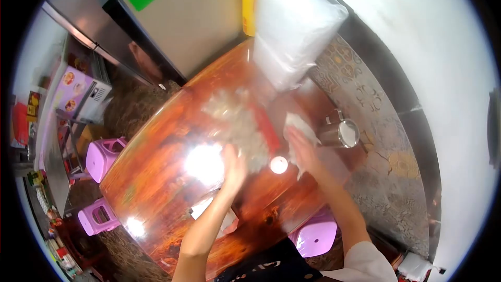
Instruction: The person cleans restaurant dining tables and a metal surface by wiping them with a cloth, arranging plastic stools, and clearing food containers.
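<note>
While both hands are reaching over the table (162, 162), the pale pile (236, 125) is lying across its middle, toward the far side, its pieces blurring together. The left hand (235, 168) is pointing away from the wearer at the pile's near edge; motion is blurring its fingers, and whether they are parting or closing on anything cannot be told. The right hand (302, 149) is lying against the white cloth (300, 125), right of the pile, its fingers extending along the cloth; whether they are gripping it cannot be told. The two hands are keeping apart, with the white disc (278, 165), perhaps a lid, showing between them. The red strip (266, 129) is running slantwise between pile and cloth, its near end approaching the disc. The metal jug (342, 133) is lying to the right of the cloth. The clear-wrapped bundle (295, 26) is occupying the far side. A white packet (211, 210) is lying on the near side, partly hidden by the left forearm. Pink stools (102, 159) are standing beyond the table's left edge.
</note>
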